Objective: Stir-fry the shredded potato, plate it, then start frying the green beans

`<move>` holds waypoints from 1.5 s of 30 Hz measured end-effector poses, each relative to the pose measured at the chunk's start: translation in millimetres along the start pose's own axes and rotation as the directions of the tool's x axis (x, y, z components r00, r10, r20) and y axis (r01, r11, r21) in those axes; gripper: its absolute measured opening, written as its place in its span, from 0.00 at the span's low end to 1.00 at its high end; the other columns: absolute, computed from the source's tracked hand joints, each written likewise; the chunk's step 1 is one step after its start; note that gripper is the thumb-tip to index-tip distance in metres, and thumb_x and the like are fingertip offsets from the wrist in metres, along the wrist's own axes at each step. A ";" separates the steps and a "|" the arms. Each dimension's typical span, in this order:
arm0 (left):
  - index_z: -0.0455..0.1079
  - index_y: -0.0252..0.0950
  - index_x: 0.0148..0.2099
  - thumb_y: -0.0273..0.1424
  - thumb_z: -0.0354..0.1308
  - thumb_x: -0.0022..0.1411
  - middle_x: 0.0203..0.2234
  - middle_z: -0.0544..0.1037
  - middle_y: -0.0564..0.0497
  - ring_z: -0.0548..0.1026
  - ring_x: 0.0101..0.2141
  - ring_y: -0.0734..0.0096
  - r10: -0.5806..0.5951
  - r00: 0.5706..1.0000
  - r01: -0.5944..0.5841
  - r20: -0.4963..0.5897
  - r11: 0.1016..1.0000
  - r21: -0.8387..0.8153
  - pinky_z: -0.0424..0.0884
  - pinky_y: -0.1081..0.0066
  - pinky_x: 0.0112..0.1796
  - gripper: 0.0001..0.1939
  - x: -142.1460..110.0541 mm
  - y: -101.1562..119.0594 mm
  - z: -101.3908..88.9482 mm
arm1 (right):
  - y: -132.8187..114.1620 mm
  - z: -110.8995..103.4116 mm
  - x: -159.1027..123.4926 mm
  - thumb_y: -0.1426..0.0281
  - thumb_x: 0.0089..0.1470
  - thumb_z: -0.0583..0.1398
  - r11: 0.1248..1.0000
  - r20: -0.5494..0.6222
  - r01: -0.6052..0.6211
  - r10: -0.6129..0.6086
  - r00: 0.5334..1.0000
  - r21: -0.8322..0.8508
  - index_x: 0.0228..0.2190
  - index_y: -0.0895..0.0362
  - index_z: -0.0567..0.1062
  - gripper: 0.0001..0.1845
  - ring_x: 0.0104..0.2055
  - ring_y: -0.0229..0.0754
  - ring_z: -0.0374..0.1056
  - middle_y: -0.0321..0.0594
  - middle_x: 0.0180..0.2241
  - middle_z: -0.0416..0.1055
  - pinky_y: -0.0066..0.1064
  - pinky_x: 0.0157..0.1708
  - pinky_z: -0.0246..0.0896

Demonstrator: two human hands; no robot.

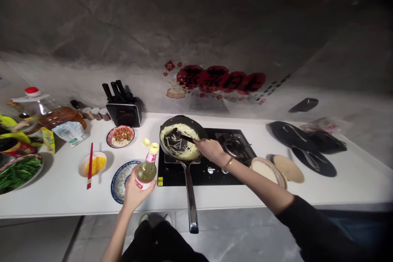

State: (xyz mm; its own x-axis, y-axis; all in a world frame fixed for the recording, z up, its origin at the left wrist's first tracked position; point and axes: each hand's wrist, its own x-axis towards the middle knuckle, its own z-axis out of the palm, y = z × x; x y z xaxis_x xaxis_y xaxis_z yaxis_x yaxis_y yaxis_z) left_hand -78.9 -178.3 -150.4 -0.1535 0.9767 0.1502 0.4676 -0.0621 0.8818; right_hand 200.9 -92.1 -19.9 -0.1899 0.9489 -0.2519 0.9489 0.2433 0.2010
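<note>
My left hand [136, 190] is wrapped round a glass bottle [146, 170] of pale liquid with a white and red label. Its yellow flip cap stands open, and the bottle is upright above a blue-rimmed plate [118, 180]. My right hand [211, 151] grips the dark handle of a spatula [186, 137], whose black blade rests inside the wok [196, 124]. Pale shredded strips [176, 145] lie round the wok's inner wall and across its bottom. The wok sits on the left burner of a black gas hob [178, 176], its long metal handle pointing towards me.
Left are a bowl of beaten egg [82, 168] with red chopsticks [89, 168] across it, a plate of chopped red and green bits [112, 141], greens [20, 174], a knife block [124, 114] and an oil jug [58, 115]. Right are wooden lids [288, 168] and dark pan lids [325, 167].
</note>
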 end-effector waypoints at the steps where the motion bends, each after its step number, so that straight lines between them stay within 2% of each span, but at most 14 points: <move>1: 0.59 0.37 0.51 0.39 0.64 0.44 0.37 0.77 0.46 0.77 0.36 0.60 0.001 1.000 -0.001 -0.001 1.000 0.006 0.73 0.59 0.38 0.33 0.2 0.9 -1.0 | 2.2 4.7 6.5 0.69 0.60 0.48 0.998 0.007 -0.051 0.051 0.999 0.020 0.53 0.55 0.67 0.21 0.39 0.50 0.72 0.53 0.39 0.75 0.35 0.33 0.65; 5: 0.59 0.38 0.51 0.39 0.65 0.43 0.37 0.77 0.47 0.77 0.35 0.60 0.000 1.000 0.001 -0.019 1.000 0.003 0.74 0.59 0.38 0.33 -0.3 0.6 -3.8 | 43.1 -1.5 -0.5 0.69 0.59 0.50 0.977 0.096 -0.162 0.149 0.984 0.138 0.48 0.58 0.73 0.19 0.44 0.50 0.70 0.52 0.43 0.74 0.36 0.41 0.64; 10: 0.59 0.40 0.51 0.38 0.65 0.43 0.37 0.77 0.48 0.76 0.36 0.59 -0.014 0.998 0.013 -0.054 1.000 -0.015 0.74 0.59 0.38 0.33 -0.5 -6.7 -2.1 | 88.5 -43.3 -41.9 0.69 0.56 0.54 0.987 0.214 -0.040 0.006 0.977 0.157 0.44 0.55 0.77 0.17 0.43 0.49 0.71 0.43 0.42 0.76 0.36 0.44 0.64; 12: 0.59 0.40 0.52 0.37 0.65 0.43 0.39 0.77 0.47 0.76 0.38 0.58 -0.009 0.998 0.008 -0.054 1.000 -0.019 0.73 0.59 0.39 0.33 -0.2 -9.4 -0.9 | 81.2 -47.4 -49.1 0.69 0.55 0.54 0.987 0.245 0.020 -0.059 0.968 0.159 0.45 0.55 0.76 0.18 0.44 0.50 0.70 0.43 0.43 0.75 0.37 0.45 0.63; 15: 0.59 0.40 0.52 0.37 0.65 0.43 0.39 0.76 0.47 0.76 0.38 0.58 0.000 0.999 -0.001 -0.045 1.000 -0.023 0.73 0.59 0.39 0.33 0.2 -11.2 0.1 | 47.6 -31.3 -42.0 0.66 0.57 0.52 0.988 0.179 0.058 -0.084 0.980 0.144 0.50 0.52 0.72 0.20 0.45 0.49 0.70 0.44 0.44 0.75 0.38 0.45 0.64; 18: 0.59 0.40 0.51 0.37 0.65 0.43 0.37 0.77 0.47 0.77 0.35 0.58 -0.001 0.999 0.000 -0.043 1.000 -0.016 0.74 0.59 0.37 0.33 0.3 -9.8 -0.1 | 9.3 -4.0 -18.2 0.65 0.59 0.50 0.994 0.054 0.001 -0.006 0.999 0.106 0.53 0.48 0.68 0.21 0.43 0.48 0.72 0.44 0.41 0.75 0.35 0.40 0.65; 21: 0.59 0.40 0.51 0.37 0.65 0.42 0.35 0.77 0.48 0.77 0.34 0.58 0.008 0.999 -0.008 -0.048 1.000 0.000 0.74 0.59 0.36 0.33 -0.2 -7.0 -1.1 | -6.6 12.6 4.6 0.67 0.60 0.48 0.986 0.041 -0.125 0.121 0.992 0.109 0.55 0.51 0.65 0.22 0.42 0.47 0.72 0.48 0.41 0.75 0.33 0.37 0.65; 25: 0.59 0.41 0.51 0.38 0.66 0.42 0.35 0.77 0.49 0.77 0.34 0.58 0.022 0.998 -0.021 -0.061 1.000 0.019 0.74 0.59 0.36 0.33 -1.7 -6.3 -2.5 | 27.2 1.4 1.8 0.68 0.58 0.49 0.974 0.099 -0.200 0.190 0.977 0.103 0.49 0.56 0.73 0.20 0.43 0.48 0.71 0.49 0.42 0.75 0.33 0.37 0.65; 29: 0.59 0.42 0.52 0.37 0.65 0.42 0.35 0.77 0.49 0.77 0.34 0.58 0.021 0.997 -0.021 -0.079 1.000 -0.001 0.74 0.58 0.36 0.33 -2.6 -10.0 -2.6 | 82.0 -33.5 -30.8 0.67 0.56 0.51 0.991 0.180 -0.095 0.076 0.981 0.096 0.42 0.51 0.77 0.18 0.43 0.46 0.71 0.41 0.42 0.76 0.32 0.40 0.63; 31: 0.60 0.42 0.52 0.37 0.65 0.42 0.37 0.77 0.49 0.77 0.36 0.58 0.042 0.995 -0.042 -0.088 0.999 -0.003 0.74 0.58 0.37 0.33 -2.7 -11.6 -2.4 | 93.5 -43.9 -45.0 0.67 0.55 0.52 0.994 0.221 -0.061 0.040 0.974 0.091 0.42 0.49 0.78 0.18 0.42 0.46 0.72 0.40 0.40 0.76 0.32 0.40 0.64; 35: 0.60 0.39 0.52 0.38 0.64 0.43 0.39 0.77 0.47 0.77 0.37 0.57 0.051 0.995 -0.051 -0.082 0.999 0.007 0.74 0.56 0.38 0.33 -3.0 -11.6 -2.3 | 75.8 -26.5 -48.2 0.66 0.55 0.52 0.994 0.172 -0.064 0.047 0.984 0.091 0.46 0.50 0.75 0.19 0.43 0.48 0.71 0.41 0.42 0.76 0.34 0.42 0.63; 38: 0.59 0.38 0.52 0.39 0.64 0.43 0.38 0.77 0.46 0.77 0.37 0.56 0.053 0.997 -0.052 -0.061 0.999 0.009 0.74 0.55 0.37 0.33 -3.4 -9.6 -2.7 | 50.4 5.6 -27.5 0.64 0.59 0.49 0.976 0.005 -0.158 0.159 0.987 0.153 0.52 0.52 0.70 0.22 0.43 0.48 0.72 0.45 0.42 0.75 0.34 0.41 0.63; 41: 0.59 0.40 0.52 0.39 0.64 0.43 0.38 0.77 0.47 0.77 0.36 0.57 0.069 0.996 -0.069 -0.048 0.998 0.013 0.74 0.55 0.37 0.33 -3.5 -7.1 -4.2 | 35.6 26.7 -2.5 0.65 0.60 0.47 0.950 -0.031 -0.226 0.238 0.971 0.213 0.54 0.56 0.68 0.23 0.43 0.49 0.71 0.49 0.42 0.75 0.34 0.40 0.63; 45: 0.59 0.41 0.51 0.38 0.64 0.44 0.35 0.78 0.48 0.77 0.34 0.59 0.085 0.995 -0.083 -0.056 0.996 0.045 0.75 0.59 0.35 0.31 -3.1 -3.7 -8.2 | 45.6 18.0 -1.1 0.67 0.58 0.50 0.953 0.023 -0.201 0.201 0.979 0.228 0.50 0.56 0.71 0.21 0.45 0.47 0.71 0.48 0.44 0.74 0.32 0.42 0.63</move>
State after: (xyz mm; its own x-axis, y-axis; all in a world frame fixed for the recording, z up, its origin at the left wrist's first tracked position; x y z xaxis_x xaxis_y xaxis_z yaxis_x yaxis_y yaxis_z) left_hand -87.3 -182.8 -150.5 -0.1614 0.9548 0.2496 0.5173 -0.1336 0.8453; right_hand 249.0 -85.7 -27.5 0.0102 0.9736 -0.2281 0.9996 -0.0043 0.0265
